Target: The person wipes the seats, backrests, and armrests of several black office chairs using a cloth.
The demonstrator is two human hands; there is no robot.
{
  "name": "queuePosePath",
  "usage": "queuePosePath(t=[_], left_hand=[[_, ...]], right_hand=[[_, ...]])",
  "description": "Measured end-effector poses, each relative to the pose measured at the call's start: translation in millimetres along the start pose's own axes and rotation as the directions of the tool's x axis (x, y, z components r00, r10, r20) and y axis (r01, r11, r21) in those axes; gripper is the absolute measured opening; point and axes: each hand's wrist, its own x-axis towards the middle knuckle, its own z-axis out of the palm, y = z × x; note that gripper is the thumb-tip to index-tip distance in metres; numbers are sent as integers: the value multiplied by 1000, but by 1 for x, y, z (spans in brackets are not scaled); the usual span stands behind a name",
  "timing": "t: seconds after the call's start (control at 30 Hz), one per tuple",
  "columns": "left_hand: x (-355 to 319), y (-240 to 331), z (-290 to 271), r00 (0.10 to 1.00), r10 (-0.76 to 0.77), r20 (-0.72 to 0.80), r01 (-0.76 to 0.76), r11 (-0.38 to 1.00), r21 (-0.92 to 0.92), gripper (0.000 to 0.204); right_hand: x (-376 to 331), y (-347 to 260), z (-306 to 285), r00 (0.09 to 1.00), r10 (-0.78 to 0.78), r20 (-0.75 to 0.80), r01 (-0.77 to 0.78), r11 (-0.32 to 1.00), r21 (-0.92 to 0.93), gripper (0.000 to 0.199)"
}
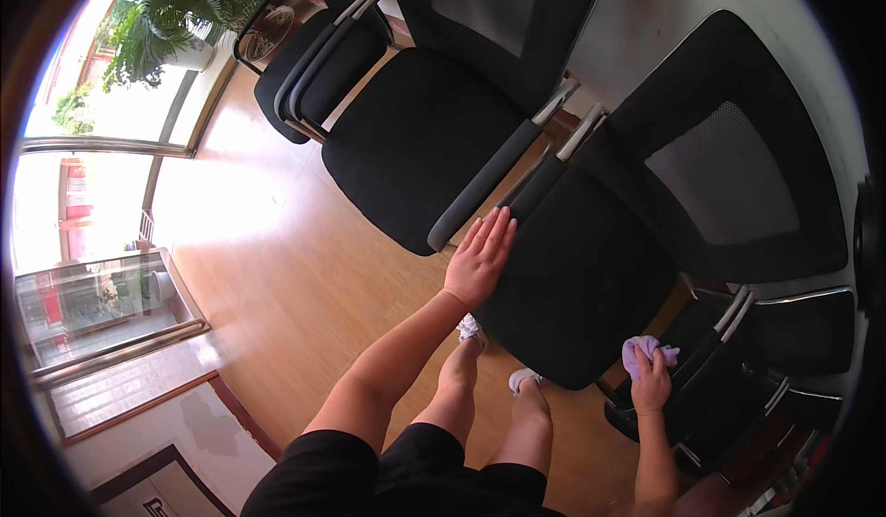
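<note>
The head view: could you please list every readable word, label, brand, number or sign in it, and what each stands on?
Dark-bordered panel, lower left: a dark marking by the picture's edge, not quoted.
Red patches outside: too washed out to tell any text.
Purple cloth, near black chair: no lettering visible.

Person's got their left hand (pixel 477 257) laid flat, fingertips at the front end of the left armrest (pixel 541 190) on the big mesh-back chair (pixel 591 272). Right hand (pixel 652 384) is bunching up a purple cloth (pixel 643 353) just off that chair's right side. Two more black seats, a middle one (pixel 420 138) and a far one (pixel 323 78), line up left of it, leafy plant (pixel 208 5) past those. White shoes (pixel 525 380) sit by its front edge on the wood-look floor (pixel 305 268).
</note>
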Motion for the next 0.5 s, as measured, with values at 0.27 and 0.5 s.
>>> queuePosePath(t=[0.27, 0.5], left_hand=[[54, -11, 11, 924, -359, 132, 377, 798, -469, 59], [147, 3, 9, 708, -470, 527, 702, 551, -451, 56]], right_hand=[[4, 2, -5, 999, -22, 32, 22, 1000, -9, 45], [7, -3, -7, 996, -57, -74, 53, 997, -55, 41]])
